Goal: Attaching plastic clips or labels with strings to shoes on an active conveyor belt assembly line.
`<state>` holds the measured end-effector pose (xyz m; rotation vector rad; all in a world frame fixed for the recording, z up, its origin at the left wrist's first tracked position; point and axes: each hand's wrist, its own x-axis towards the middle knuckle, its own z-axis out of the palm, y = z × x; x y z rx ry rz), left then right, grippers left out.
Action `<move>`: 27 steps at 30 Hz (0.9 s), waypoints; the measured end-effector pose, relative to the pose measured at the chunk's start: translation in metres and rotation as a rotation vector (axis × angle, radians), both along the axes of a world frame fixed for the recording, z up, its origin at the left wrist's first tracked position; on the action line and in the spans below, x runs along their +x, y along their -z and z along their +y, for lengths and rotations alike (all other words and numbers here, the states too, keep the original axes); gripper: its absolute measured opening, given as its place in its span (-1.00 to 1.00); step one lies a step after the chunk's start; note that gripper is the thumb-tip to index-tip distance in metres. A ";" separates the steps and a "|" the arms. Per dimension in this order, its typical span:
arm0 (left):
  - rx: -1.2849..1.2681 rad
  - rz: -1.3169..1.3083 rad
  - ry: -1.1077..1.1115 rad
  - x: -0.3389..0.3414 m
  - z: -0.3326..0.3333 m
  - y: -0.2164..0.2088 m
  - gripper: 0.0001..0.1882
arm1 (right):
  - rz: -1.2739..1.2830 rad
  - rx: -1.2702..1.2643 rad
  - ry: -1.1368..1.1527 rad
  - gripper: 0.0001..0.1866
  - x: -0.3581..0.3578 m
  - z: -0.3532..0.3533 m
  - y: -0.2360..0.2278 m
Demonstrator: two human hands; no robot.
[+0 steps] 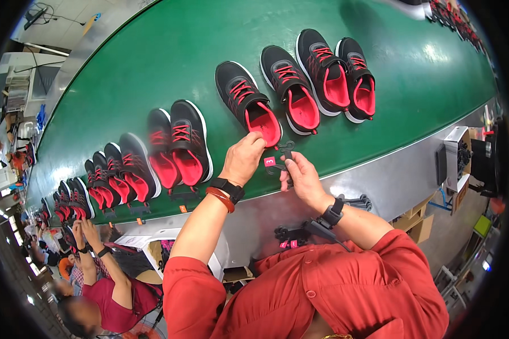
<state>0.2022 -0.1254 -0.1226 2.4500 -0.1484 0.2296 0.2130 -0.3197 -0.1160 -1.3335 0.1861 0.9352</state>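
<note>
A black sneaker (236,89) with red laces and a red lining lies on the green belt, its heel toward me. My left hand (244,157) is closed on the sneaker's heel, pinching the edge of its collar. Close beside that heel, my right hand (303,176) grips a black plastic shoe hanger (286,148) bearing a pink tag (270,161). The hanger's end reaches near the heel; whether it touches the shoe, I cannot tell. Just to the right stand a second matching sneaker (291,90) and a further pair (323,72).
More sneakers (181,141) line the belt (152,56) leftward, some with black hangers at their heels. Spare hangers (293,233) lie on the metal ledge (373,175) before me. At lower left a co-worker (124,299) reaches toward shoes. A white box (453,150) stands at right.
</note>
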 end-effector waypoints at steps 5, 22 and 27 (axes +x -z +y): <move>0.016 0.071 -0.013 0.002 0.001 0.000 -0.86 | 0.107 0.074 -0.119 -0.72 0.001 0.005 -0.005; 0.283 0.441 0.051 -0.024 -0.013 -0.035 -0.41 | -1.330 -0.506 -0.952 -0.45 0.131 -0.039 -0.032; 0.042 0.453 -0.058 -0.030 -0.016 -0.023 -0.69 | -1.522 -0.477 -1.073 -0.68 0.139 -0.034 0.004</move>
